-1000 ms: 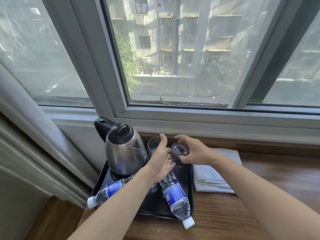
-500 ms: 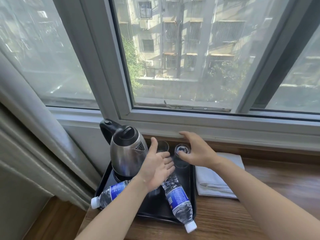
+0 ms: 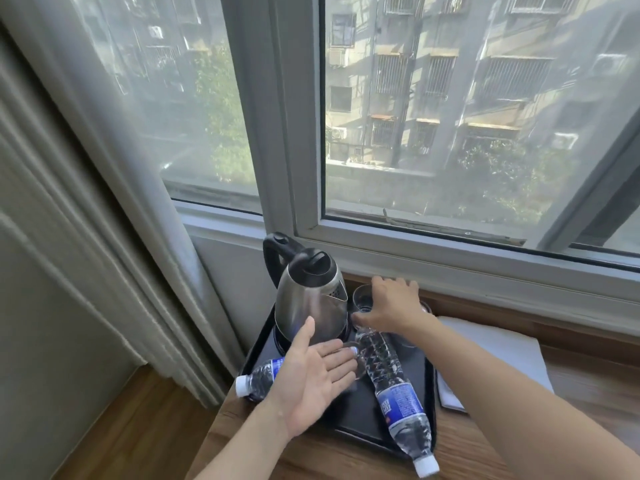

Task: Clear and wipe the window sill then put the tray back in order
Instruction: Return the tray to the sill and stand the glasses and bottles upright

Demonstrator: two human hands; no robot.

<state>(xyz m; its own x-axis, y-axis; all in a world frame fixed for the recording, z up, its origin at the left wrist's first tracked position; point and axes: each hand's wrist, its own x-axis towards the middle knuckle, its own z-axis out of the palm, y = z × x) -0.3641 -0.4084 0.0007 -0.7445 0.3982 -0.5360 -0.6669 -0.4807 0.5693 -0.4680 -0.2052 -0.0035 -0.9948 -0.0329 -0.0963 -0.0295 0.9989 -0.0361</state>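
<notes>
A flat black rectangular tray (image 3: 356, 419) sits at the left end of the brown wooden window sill (image 3: 571, 410), hard by the grey pleated curtain (image 3: 114, 237). At the tray's back left corner stands a brushed steel electric kettle (image 3: 311, 303) with a black lid and handle, upright on its base. Just to the kettle's right, at the back of the tray, is a clear drinking glass (image 3: 362, 299), upright, and the person's right hand (image 3: 389, 306) lies over it with the fingers spread toward the window frame and the thumb low by the glass's foot; whether it actually grips the glass I cannot tell. A second glass peeks out behind that hand, mostly hidden. The left hand (image 3: 317, 372) hovers palm up over the tray's front left part, fingers straight and loose, holding nothing. Beneath it a clear plastic water bottle with a blue label and white cap (image 3: 258, 377) lies on its side, its cap poking over the tray's left edge. Another such bottle (image 3: 394, 396) lies slantwise across the tray's right half, cap past the front right corner. A folded white cloth (image 3: 498, 355) lies on the sill just right of the tray.
</notes>
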